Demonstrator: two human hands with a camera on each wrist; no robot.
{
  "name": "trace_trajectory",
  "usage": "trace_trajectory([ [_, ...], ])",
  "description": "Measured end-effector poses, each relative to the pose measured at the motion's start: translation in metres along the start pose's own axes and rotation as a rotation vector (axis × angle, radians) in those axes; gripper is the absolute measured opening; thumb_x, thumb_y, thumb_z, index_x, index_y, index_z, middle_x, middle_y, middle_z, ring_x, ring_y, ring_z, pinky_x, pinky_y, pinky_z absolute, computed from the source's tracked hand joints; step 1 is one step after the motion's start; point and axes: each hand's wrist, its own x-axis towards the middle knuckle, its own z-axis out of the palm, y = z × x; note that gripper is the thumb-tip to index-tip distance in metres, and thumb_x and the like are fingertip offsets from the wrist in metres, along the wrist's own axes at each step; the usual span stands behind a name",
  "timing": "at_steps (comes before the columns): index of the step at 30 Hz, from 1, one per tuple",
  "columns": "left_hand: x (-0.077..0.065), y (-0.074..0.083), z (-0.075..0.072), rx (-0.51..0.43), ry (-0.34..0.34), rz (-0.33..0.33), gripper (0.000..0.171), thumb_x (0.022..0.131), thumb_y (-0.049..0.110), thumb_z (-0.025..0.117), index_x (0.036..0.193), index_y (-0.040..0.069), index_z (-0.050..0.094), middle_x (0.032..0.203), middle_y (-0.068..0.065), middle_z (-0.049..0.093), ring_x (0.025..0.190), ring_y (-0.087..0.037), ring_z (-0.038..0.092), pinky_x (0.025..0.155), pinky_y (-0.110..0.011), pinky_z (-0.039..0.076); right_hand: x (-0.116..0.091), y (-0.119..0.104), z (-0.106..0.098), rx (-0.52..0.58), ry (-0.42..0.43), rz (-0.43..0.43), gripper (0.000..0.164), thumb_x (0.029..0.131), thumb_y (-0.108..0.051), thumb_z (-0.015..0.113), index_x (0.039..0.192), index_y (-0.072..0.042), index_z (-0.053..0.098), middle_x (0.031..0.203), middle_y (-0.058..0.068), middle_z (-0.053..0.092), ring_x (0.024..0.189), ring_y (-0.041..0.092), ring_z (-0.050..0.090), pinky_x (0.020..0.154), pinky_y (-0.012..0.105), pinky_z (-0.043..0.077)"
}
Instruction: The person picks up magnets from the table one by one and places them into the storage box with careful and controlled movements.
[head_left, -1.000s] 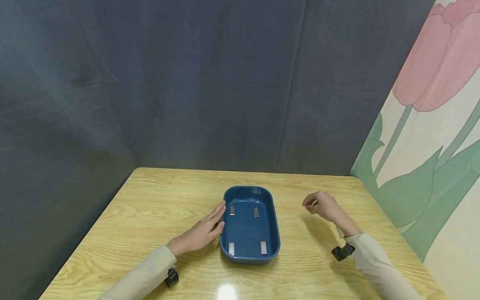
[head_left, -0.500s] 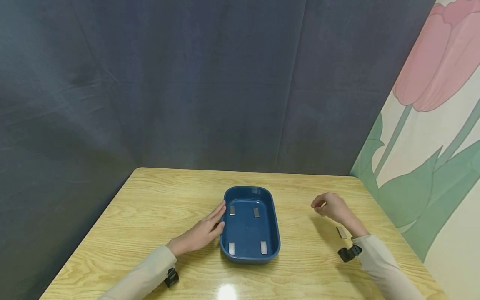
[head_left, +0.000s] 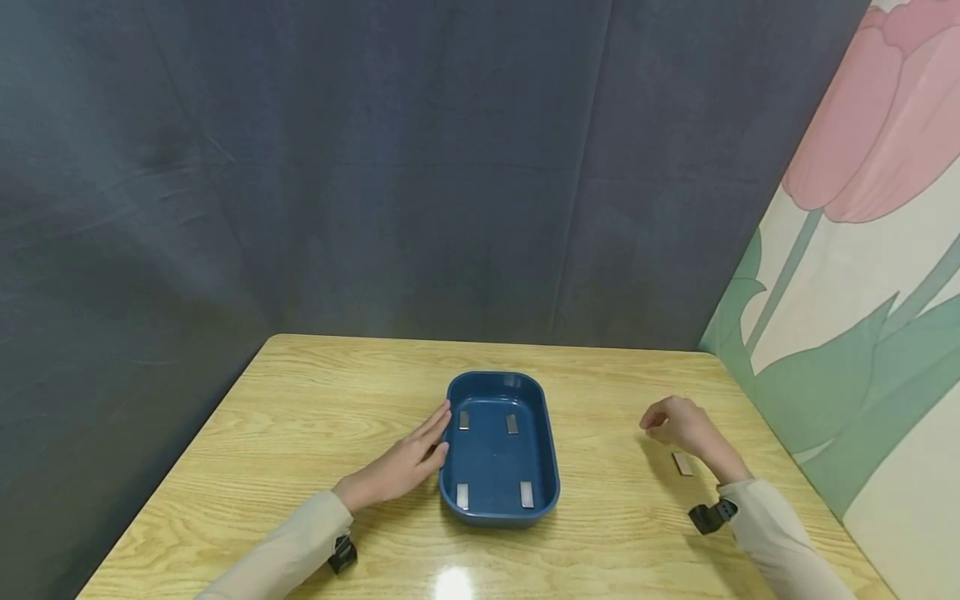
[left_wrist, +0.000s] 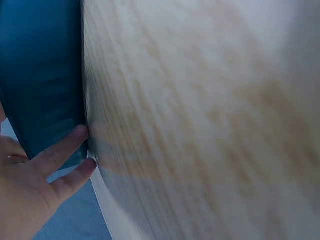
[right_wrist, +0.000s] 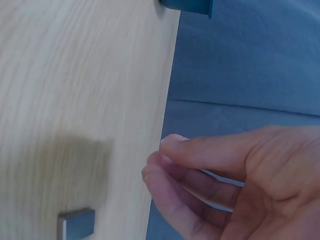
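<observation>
A dark blue rounded tray (head_left: 495, 454) lies on the table with several small silver-grey rectangular pieces inside, one (head_left: 527, 494) at its near right. My left hand (head_left: 397, 468) rests its outstretched fingers against the tray's left side; in the left wrist view the fingertips (left_wrist: 80, 132) touch the blue wall (left_wrist: 45, 75). Over the table to the tray's right hovers my right hand (head_left: 686, 429), fingers loosely curled, thumb near the fingertips, nothing visible between them. Beneath and beside it lies another flat silver-grey rectangular piece (head_left: 682, 464), which the right wrist view shows below left of the fingers.
The wooden table (head_left: 322, 392) has a dark cloth (head_left: 420, 183) hanging behind it and on the left. On the right stands a wall painted with a pink tulip (head_left: 862, 125). Each wrist wears a small black camera (head_left: 712, 517).
My right hand has moved right and slightly nearer, away from the tray. The loose rectangular piece, earlier mostly hidden by the wrist, now shows fully. My left hand and the tray have stayed put.
</observation>
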Motion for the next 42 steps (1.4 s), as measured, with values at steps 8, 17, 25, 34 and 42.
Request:
trace_trajectory([
  [8,0.000,0.000,0.001,0.008,0.004,-0.002,0.060,0.109,0.029,0.038,0.159,0.005,0.014,0.166,0.000,-0.001,0.147,-0.018,0.015,0.114,-0.043,0.029,-0.008,0.014,0.004,0.028,-0.003,0.041,0.007,0.081,0.005,0.070,0.087,0.003,0.073,0.081,0.007,0.069,0.068,0.021,0.062,0.061,0.040,0.053],
  [17,0.001,0.001,0.000,0.008,0.012,0.000,0.060,0.109,0.029,0.039,0.159,0.006,0.014,0.166,0.000,-0.001,0.147,-0.017,0.014,0.114,-0.042,0.029,-0.016,0.021,0.007,0.052,-0.043,0.098,0.005,0.082,0.003,0.069,0.087,0.002,0.070,0.076,0.005,0.065,0.061,0.020,0.058,0.057,0.035,0.048],
  [25,-0.001,0.002,0.001,0.007,0.006,-0.008,0.060,0.109,0.029,0.039,0.159,0.006,0.014,0.166,0.000,-0.001,0.147,-0.018,0.015,0.114,-0.042,0.029,-0.021,0.027,0.012,0.071,-0.089,0.104,0.006,0.081,0.005,0.071,0.083,0.000,0.068,0.067,0.001,0.059,0.054,0.021,0.055,0.056,0.034,0.044],
  [34,0.001,0.002,0.000,0.012,0.017,-0.008,0.060,0.109,0.029,0.039,0.159,0.006,0.015,0.166,0.000,0.000,0.147,-0.018,0.014,0.114,-0.042,0.028,-0.020,0.031,0.012,0.049,-0.095,0.127,0.007,0.081,0.004,0.072,0.084,0.000,0.067,0.073,0.003,0.060,0.058,0.019,0.055,0.055,0.033,0.045],
  [42,0.000,0.000,0.003,0.015,0.021,0.003,0.059,0.109,0.027,0.039,0.158,0.004,0.015,0.166,-0.001,-0.001,0.147,-0.019,0.016,0.113,-0.043,0.030,-0.020,0.032,0.013,0.014,-0.091,0.170,0.009,0.082,0.002,0.073,0.083,-0.001,0.065,0.070,0.002,0.059,0.055,0.016,0.054,0.054,0.033,0.045],
])
